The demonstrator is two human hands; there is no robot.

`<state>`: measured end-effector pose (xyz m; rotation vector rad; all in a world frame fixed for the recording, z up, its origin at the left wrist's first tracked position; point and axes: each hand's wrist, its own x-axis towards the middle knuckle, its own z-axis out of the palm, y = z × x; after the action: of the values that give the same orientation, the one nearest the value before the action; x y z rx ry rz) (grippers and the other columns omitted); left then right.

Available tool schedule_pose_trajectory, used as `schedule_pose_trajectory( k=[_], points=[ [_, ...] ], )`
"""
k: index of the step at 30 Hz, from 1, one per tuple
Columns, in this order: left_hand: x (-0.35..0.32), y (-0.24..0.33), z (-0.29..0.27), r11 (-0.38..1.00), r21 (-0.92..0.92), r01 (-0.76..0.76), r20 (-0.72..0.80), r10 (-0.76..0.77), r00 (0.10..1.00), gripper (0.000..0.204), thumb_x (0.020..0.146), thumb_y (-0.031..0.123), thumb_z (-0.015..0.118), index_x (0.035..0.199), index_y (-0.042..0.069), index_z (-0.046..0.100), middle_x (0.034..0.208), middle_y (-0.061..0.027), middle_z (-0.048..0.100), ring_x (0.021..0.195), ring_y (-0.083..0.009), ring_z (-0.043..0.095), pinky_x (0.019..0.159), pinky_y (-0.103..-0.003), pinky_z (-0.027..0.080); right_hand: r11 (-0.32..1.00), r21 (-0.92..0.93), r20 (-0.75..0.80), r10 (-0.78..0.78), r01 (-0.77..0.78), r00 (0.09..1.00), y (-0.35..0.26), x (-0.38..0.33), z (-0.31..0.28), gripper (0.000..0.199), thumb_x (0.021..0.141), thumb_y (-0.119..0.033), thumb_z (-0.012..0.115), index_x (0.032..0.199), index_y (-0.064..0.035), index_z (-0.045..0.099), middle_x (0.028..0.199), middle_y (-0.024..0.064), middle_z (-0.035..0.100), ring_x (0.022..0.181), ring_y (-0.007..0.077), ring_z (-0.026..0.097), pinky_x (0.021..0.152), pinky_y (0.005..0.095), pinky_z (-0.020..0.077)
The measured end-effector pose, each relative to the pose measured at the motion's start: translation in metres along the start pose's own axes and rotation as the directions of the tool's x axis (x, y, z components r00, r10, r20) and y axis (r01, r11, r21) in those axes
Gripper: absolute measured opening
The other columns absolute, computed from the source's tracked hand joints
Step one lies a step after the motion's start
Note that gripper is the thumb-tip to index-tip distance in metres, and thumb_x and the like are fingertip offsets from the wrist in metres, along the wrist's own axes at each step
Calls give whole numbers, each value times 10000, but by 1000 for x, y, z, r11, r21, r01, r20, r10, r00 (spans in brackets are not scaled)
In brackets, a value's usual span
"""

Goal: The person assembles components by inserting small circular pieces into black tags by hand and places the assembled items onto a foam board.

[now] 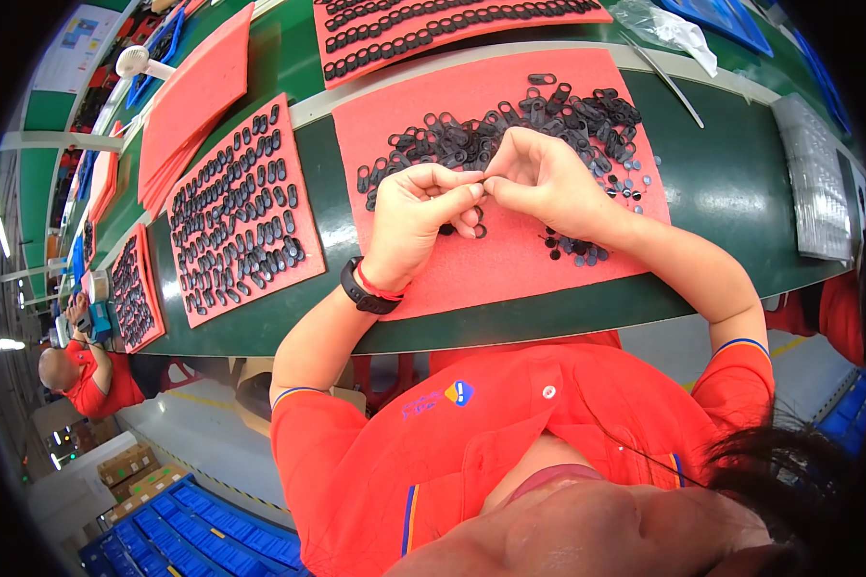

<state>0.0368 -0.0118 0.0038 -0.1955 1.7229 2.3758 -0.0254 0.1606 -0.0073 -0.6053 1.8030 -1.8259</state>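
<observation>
My left hand (pixel 416 207) and my right hand (pixel 550 183) meet above a pink foam sheet (pixel 423 288), fingertips pinched together. Whatever lies between the fingertips is too small and covered to make out. A black part with a ring-shaped end (pixel 480 231) shows just below the left fingers; I cannot tell whether they touch it. Behind both hands spreads a loose heap of black oblong parts with ring ends (pixel 452 137). Small round dark and silvery discs (pixel 628 183) lie right of my right hand, with more black discs (pixel 577 248) below its wrist.
Left on the green table (pixel 731 192) are pink sheets bearing rows of black parts (pixel 236 216). A pink foam stack (pixel 197 96) and white fan (pixel 135 62) stand beyond. Metal tweezers (pixel 666 82), a plastic bag (pixel 669 29) and clear trays (pixel 813 178) sit right. Another person (pixel 87 370) works far left.
</observation>
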Motion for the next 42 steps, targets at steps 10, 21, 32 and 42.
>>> schedule_pose_trajectory(
  k=[10, 21, 32, 42],
  points=[
    [1, -2, -1, 1000, -16, -8, 12, 8, 1000, 104, 795, 9, 619, 897, -9, 619, 761, -78, 635, 554, -74, 554, 477, -181, 451, 994, -103, -30, -29, 26, 999, -4, -2, 4, 127, 759, -99, 618, 771, -19, 520, 652, -16, 505, 584, 30, 442, 506, 194, 376],
    [0, 6, -1, 997, -61, -35, 22, 37, 999, 159, 796, 28, 623, 941, -37, 613, 801, -101, 636, 625, -105, 600, 546, -219, 519, 984, 144, 91, 87, -100, 992, -20, -2, -4, 129, 818, -148, 608, 842, -36, 548, 717, -10, 550, 621, 30, 468, 524, 190, 359],
    [4, 3, -2, 999, -28, -21, 5, 22, 1000, 134, 795, 22, 619, 908, -48, 607, 763, -95, 627, 589, -112, 597, 519, -243, 535, 990, 111, 102, 78, -89, 992, -7, 2, -6, 118, 818, -78, 593, 878, -8, 518, 816, 27, 580, 750, 53, 534, 658, 202, 424],
    [1, -3, 1, 998, -55, -15, 14, 16, 1000, 107, 792, 27, 615, 858, -57, 619, 653, -106, 609, 531, -157, 609, 476, -269, 520, 991, -126, 4, -37, 38, 999, -9, -3, 1, 72, 826, -82, 568, 808, -46, 509, 693, -34, 486, 609, 28, 421, 530, 172, 318]
  ],
)
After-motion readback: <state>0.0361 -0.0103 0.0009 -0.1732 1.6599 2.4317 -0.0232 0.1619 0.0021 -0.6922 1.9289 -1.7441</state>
